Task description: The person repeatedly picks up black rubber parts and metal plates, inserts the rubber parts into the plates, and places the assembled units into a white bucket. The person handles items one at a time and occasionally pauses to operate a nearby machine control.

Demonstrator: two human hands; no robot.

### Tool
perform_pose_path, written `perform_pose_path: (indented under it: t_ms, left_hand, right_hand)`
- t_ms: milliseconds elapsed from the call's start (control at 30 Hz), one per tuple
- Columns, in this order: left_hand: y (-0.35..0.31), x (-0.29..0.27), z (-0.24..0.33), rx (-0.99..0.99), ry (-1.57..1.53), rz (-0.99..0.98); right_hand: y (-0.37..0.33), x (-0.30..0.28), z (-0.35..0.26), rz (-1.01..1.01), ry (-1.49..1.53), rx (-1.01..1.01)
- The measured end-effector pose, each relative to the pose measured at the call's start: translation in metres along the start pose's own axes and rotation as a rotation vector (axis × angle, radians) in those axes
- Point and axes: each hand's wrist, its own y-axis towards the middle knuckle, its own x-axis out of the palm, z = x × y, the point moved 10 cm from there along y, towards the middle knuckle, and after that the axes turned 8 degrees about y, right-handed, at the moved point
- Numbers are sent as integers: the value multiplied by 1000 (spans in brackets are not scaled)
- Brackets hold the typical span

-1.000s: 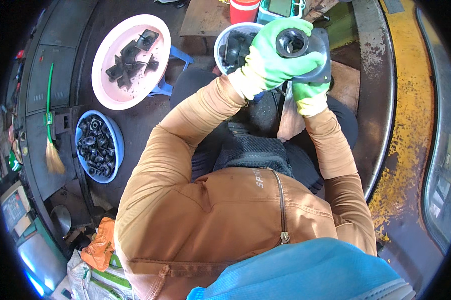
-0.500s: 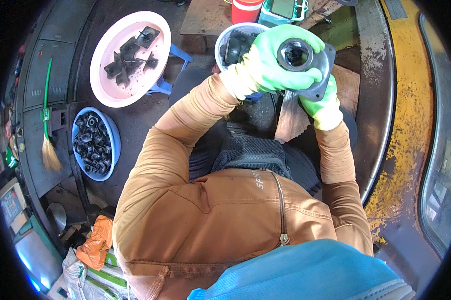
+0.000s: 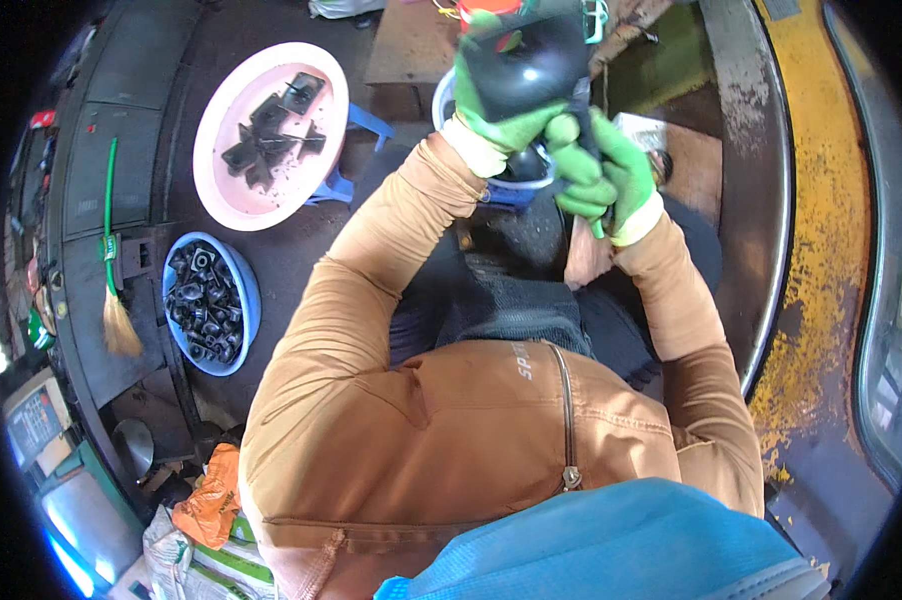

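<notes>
My left hand (image 3: 506,130), in a green glove, grips a black rubber part (image 3: 531,70) with a square flange, raised at the top centre. Its smooth, shiny face is toward me. Just to its right, my gloved right hand (image 3: 616,175) is closed, fingers curled beside the part's edge; what they hold is hidden and blurred. Below and behind the part stands a pale basin (image 3: 442,100) holding more black parts. Upper left, a pink basin (image 3: 211,140) contains several black pieces with square flanges. Under it, a blue basin (image 3: 248,290) is heaped with small black parts.
Blue stool legs (image 3: 371,125) show beside the pink basin. A green-handled broom (image 3: 119,320) leans at the left. An orange bag (image 3: 209,500) lies on sacks at lower left. A worn yellow metal panel (image 3: 816,250) borders the right side. A red container (image 3: 486,8) is at the top.
The black part has turned: its round opening faced me before, and its smooth face does now. It has shifted up and left with my left hand. My right hand has come out from behind it.
</notes>
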Motion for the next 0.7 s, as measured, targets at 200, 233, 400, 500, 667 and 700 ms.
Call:
perform_pose_path:
  t_ms: [200, 233, 400, 500, 667, 700]
  left_hand:
    - [4, -27, -32, 62, 645, 294]
    - [1, -24, -48, 0, 548, 252]
    - [-9, 6, -110, -211, 33, 131]
    - [-10, 26, -122, -290, -415, 124]
    - [-19, 49, -88, -433, -996, 64]
    - [-16, 39, -72, -345, -780, 58]
  right_hand:
    - [7, -12, -59, 76, 125, -390]
    - [6, -14, -58, 91, 87, -394]
    - [1, -27, -60, 267, -129, -494]
    - [0, -27, -71, 343, -242, -585]
    - [5, -25, -76, 420, -431, -589]
    - [3, -28, -77, 469, -444, -600]
